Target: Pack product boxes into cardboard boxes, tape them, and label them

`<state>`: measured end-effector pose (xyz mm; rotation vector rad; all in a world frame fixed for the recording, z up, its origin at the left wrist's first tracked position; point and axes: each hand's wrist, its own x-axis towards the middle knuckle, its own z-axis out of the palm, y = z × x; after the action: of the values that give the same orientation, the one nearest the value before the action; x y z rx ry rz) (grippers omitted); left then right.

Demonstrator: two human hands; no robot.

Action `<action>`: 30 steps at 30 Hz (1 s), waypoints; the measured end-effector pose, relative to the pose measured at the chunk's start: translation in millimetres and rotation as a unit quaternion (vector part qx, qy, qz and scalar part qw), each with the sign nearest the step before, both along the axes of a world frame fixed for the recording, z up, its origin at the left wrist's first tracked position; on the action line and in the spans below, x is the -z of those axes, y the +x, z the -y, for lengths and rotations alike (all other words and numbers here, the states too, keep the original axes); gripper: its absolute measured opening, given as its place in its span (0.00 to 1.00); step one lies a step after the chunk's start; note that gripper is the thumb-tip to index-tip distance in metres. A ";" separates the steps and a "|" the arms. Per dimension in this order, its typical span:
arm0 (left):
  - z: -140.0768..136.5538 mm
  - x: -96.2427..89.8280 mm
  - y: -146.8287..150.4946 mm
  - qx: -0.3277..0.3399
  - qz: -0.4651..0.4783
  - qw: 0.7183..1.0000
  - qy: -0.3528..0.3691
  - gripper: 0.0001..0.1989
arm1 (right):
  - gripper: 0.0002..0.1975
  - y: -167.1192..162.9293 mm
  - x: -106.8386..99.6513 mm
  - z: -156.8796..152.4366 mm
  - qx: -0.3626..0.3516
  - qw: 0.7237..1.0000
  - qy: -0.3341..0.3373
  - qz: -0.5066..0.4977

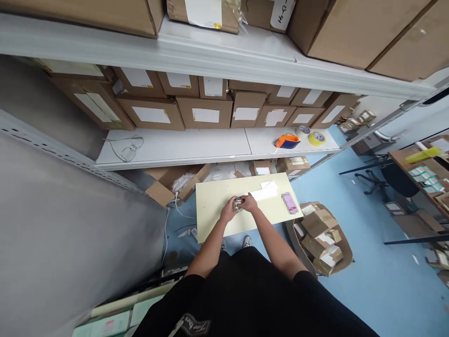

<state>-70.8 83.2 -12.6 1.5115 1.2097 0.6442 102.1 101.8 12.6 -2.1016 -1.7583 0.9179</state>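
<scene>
Over the pale yellow tabletop (213,201), both hands are closed round a small silvery object (238,201), too small in view to name. My left hand (229,209) grips it from the left. From the other side my right hand (249,203) has its fingers on it. White paper (264,191) lies on the table just right of my right hand. A pink-purple item (289,203), blurred into blocks, rests near the table's right end.
Behind the table stands a shelf (210,142) with cardboard boxes (206,112), glasses (128,149), tape rolls (316,138) and an orange-and-blue tape dispenser (287,141). A bin of boxes (347,252) sits at right; an open carton (161,192) is behind left.
</scene>
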 end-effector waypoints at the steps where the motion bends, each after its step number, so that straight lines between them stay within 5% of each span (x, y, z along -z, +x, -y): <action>1: -0.1 0.2 0.4 0.002 0.000 1.000 0.002 0.41 | 0.14 2.3 -0.4 -1.0 -0.014 1.000 -0.009 -0.005; 10: 0.9 1.0 5.5 0.004 -0.013 1.000 -0.016 0.42 | 0.33 -12.3 -20.5 16.5 0.054 0.995 -0.048 0.062; 18: 3.0 -3.6 5.1 0.005 -0.029 0.999 -0.015 0.43 | 0.26 -22.0 -55.5 30.8 0.081 0.995 0.055 0.016; 23: 4.3 -13.1 6.8 -0.010 -0.042 0.999 -0.019 0.43 | 0.27 -6.8 -111.9 21.8 0.175 0.974 0.093 -0.112; 30: 5.4 -27.1 7.9 -0.083 0.062 0.994 -0.024 0.39 | 0.24 9.8 -209.2 13.3 0.178 0.944 0.224 -0.167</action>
<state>-62.9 77.8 14.5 1.3198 1.2552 0.8015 111.9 88.6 221.9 -1.7595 -1.2211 0.6480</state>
